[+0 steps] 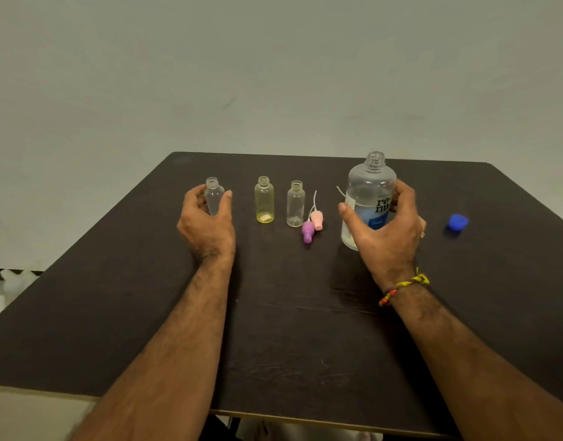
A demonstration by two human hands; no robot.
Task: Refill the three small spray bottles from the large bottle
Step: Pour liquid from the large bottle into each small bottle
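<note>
While upright on the surface, large bottle gripped by right hand; leftmost small bottle held by left hand.

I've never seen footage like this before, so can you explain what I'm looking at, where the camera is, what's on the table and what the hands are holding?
There is no machine here: a person is working with bare hands, and the single picture comes from a camera worn on the head, looking forward and down. On the dark table three small bottles stand in a row with their tops off. The left hand curls round the leftmost clear bottle. Next come a yellowish bottle and another clear bottle. Beside that lie two removed spray tops, one purple and one pink, each with a thin white tube. The right hand grips the large bottle, which is uncapped and partly full of clear liquid. A blue cap lies to its right.
</note>
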